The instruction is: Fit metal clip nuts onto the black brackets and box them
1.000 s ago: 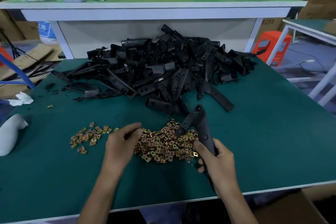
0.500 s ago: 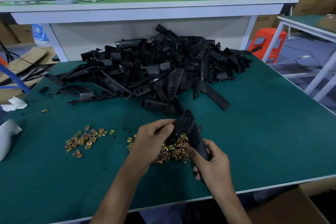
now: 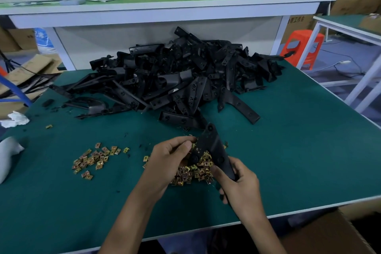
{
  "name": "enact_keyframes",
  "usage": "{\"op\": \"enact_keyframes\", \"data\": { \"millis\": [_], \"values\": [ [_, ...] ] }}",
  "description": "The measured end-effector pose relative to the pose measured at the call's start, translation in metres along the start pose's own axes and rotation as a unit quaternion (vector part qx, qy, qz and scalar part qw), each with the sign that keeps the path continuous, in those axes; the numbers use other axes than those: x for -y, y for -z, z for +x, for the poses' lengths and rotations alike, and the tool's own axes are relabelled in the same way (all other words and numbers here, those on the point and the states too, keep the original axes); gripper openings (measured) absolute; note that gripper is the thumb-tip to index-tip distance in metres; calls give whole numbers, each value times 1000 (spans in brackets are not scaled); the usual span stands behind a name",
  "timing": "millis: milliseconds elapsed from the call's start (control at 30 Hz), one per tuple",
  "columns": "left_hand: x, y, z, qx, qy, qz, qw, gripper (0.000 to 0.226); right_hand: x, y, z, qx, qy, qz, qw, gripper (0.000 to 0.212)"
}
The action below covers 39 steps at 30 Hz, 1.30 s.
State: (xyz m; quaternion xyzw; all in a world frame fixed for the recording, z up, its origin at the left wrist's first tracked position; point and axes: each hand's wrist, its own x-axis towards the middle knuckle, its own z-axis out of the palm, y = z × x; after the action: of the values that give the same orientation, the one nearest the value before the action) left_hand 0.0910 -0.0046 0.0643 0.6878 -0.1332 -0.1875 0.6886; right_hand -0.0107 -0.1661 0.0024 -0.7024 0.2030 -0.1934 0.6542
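My right hand (image 3: 241, 187) grips the lower end of a long black bracket (image 3: 213, 146), which angles up and away over the table. My left hand (image 3: 167, 159) has its fingers curled at the bracket's left edge, pinching a small clip nut that is mostly hidden by the fingertips. Beneath both hands lies a heap of brass-coloured clip nuts (image 3: 193, 173). A smaller scatter of clip nuts (image 3: 92, 161) lies to the left. A big pile of black brackets (image 3: 175, 80) fills the far half of the green table (image 3: 299, 150).
A cardboard box (image 3: 329, 233) stands open below the table's front right corner. White cloth (image 3: 14, 119) and a pale object (image 3: 8, 156) lie at the left edge. Behind the table stands a white shelf (image 3: 165, 8) with a carton; an orange stool (image 3: 303, 47) is at right.
My left hand left the nut heap and came up to the bracket's left edge. My right hand drew the bracket slightly nearer and to the left.
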Motion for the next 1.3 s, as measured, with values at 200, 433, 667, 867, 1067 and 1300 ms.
{"op": "enact_keyframes", "data": {
  "millis": [200, 433, 667, 867, 1067, 1300],
  "values": [
    [-2, 7, 2, -21, -27, 144, 989, 19, 0, 1, 1, 13, 8, -26, 1000, 12],
    [0, 10, -1, 3, -37, 144, 989, 20, 1, 0, 2, 32, 1, -29, 999, 20],
    [-8, 22, 2, 64, -64, 149, 985, 47, 4, 0, 2, 45, 10, -63, 997, 18],
    [-9, 18, 6, 119, -55, 173, 976, 47, 6, -1, 2, 44, 28, -89, 995, 18],
    [-2, 14, 12, 72, -58, 202, 975, 19, 2, -3, 1, 1, 24, -62, 998, 15],
    [36, -3, 14, -3, -137, 490, 861, 24, -1, 2, 6, -51, -21, 74, 996, 10]
  ]
}}
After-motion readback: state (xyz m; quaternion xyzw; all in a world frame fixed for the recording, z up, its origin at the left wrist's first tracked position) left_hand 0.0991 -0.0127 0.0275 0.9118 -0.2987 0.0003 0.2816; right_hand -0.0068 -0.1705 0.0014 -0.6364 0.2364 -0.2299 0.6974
